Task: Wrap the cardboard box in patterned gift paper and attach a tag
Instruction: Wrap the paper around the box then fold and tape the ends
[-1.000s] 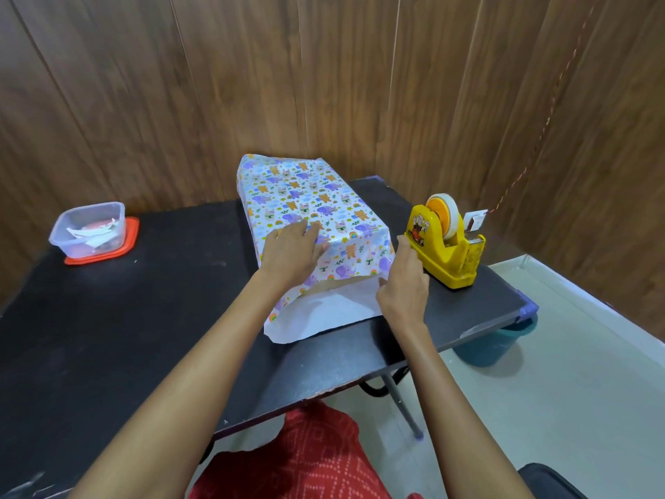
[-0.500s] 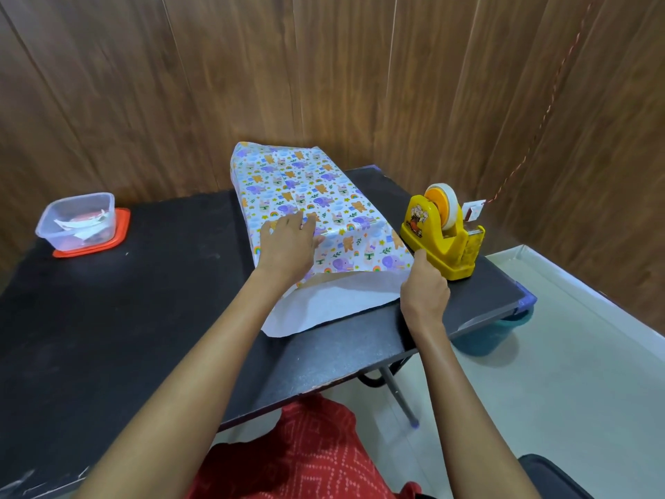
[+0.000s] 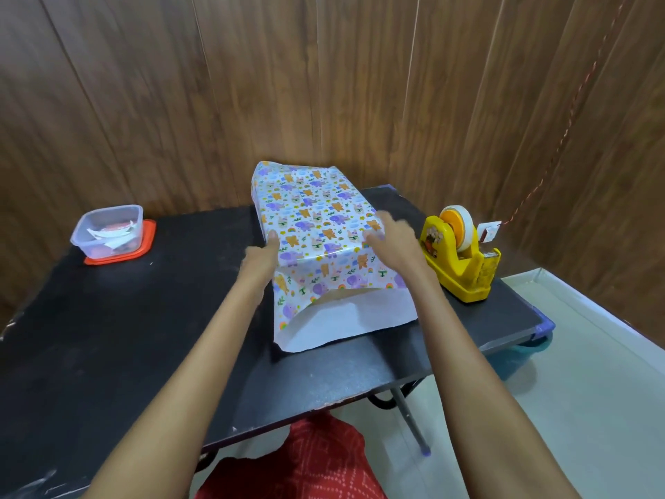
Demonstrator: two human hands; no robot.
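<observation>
**Near end open: fold and tape next**

Cardboard box sits on the desk, its body covered in gift paper. The near end gapes, with the white flap lying flat.

- Left hand: at the box's left edge, thumb on top, fingers hidden. Grip: cannot tell.
- Right hand: on the box's right top edge, fingers flat, grip apart.
- Next, likely: tuck sides, fold flap, tape.
- Count:
  - one box
  - one sheet
  - one tape dispenser, just right of box
  - one plastic container, well left of box
  - one small white tag, right of box
</observation>
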